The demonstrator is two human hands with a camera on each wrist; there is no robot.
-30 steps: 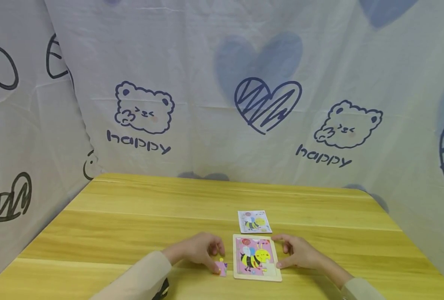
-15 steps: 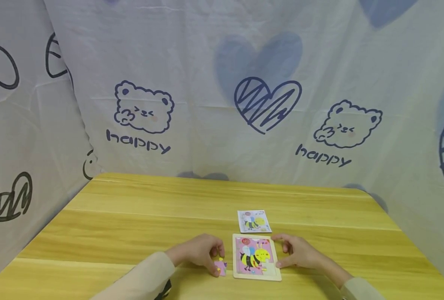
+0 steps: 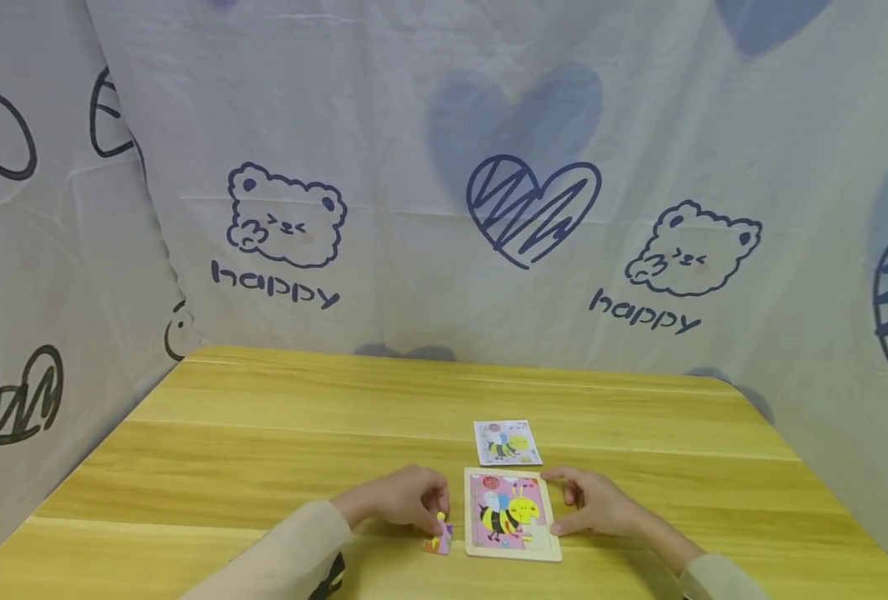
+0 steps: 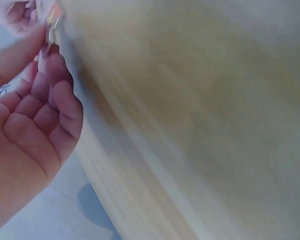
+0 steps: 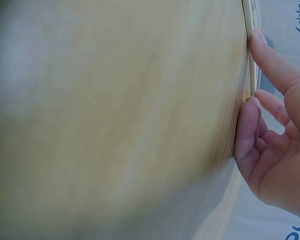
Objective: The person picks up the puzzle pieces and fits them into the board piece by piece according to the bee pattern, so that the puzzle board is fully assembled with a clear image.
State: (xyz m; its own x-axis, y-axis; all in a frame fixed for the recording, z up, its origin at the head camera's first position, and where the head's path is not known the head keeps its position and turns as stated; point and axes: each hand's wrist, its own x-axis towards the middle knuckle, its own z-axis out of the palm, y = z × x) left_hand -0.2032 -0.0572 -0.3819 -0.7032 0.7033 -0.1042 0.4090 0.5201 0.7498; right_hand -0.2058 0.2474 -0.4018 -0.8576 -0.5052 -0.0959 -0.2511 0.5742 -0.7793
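My left hand (image 3: 408, 498) pinches a pink puzzle piece (image 3: 444, 540) with yellow, orange and purple marks, just left of the puzzle board. Whether a second piece lies behind it I cannot tell. In the left wrist view, thumb and fingertips meet on the piece (image 4: 54, 22), seen nearly edge-on. The wooden puzzle board (image 3: 472, 552) shows a bee on pink, with a bare gap at its lower right. My right hand (image 3: 599, 503) holds the board's right side, thumb on the edge and index finger at the upper right corner; the right wrist view shows the board's edge (image 5: 253, 65) under the thumb.
A picture card (image 3: 509, 442) with the same bee lies just beyond the board. Everything lies on a yellow wood-grain table (image 3: 263, 425). Behind and to the left hangs a white cloth (image 3: 406, 275) printed with bears and hearts.
The piece in my left hand has turned, and more orange and yellow now shows at its lower left. My right hand and the board look almost unmoved.
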